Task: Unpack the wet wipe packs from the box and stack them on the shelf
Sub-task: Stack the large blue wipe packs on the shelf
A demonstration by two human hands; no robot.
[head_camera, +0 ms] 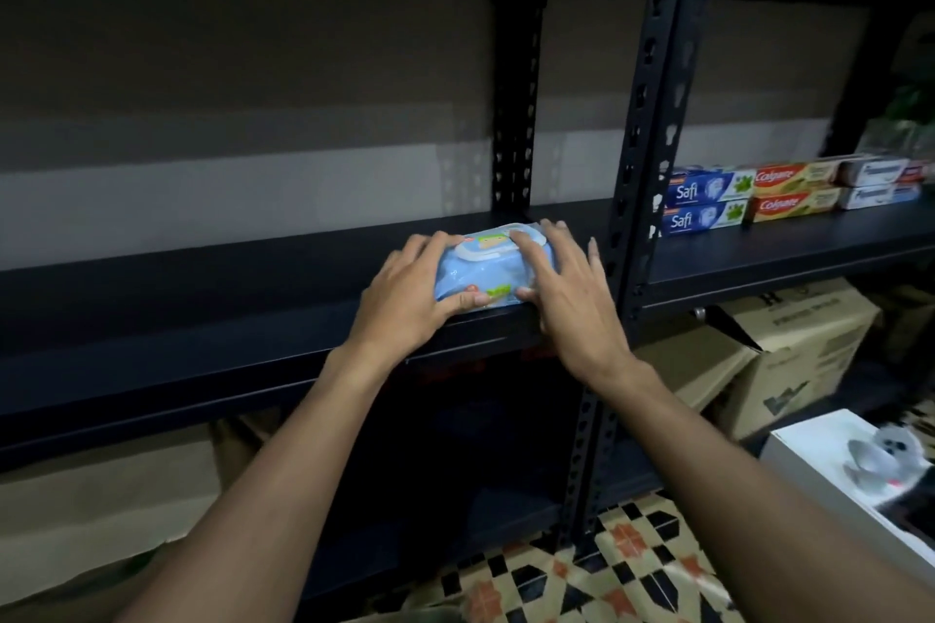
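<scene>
A light-blue wet wipe pack [485, 271] with a white flip lid lies at the front edge of the black metal shelf [202, 299], near its right end. My left hand [410, 293] grips the pack's left end, thumb on its front side. My right hand [566, 288] holds its right end, fingers laid over the lid. The pack rests flat on the shelf board. The rest of this shelf board to the left is bare. No box of packs shows in the view.
A black perforated upright [642, 167] stands just right of my hands. Beyond it, toothpaste boxes [749, 197] lie stacked on the neighbouring shelf. Cardboard boxes [799, 359] sit below at right, and a white box [835, 470] at the lower right. Patterned floor tiles [607, 572] lie underneath.
</scene>
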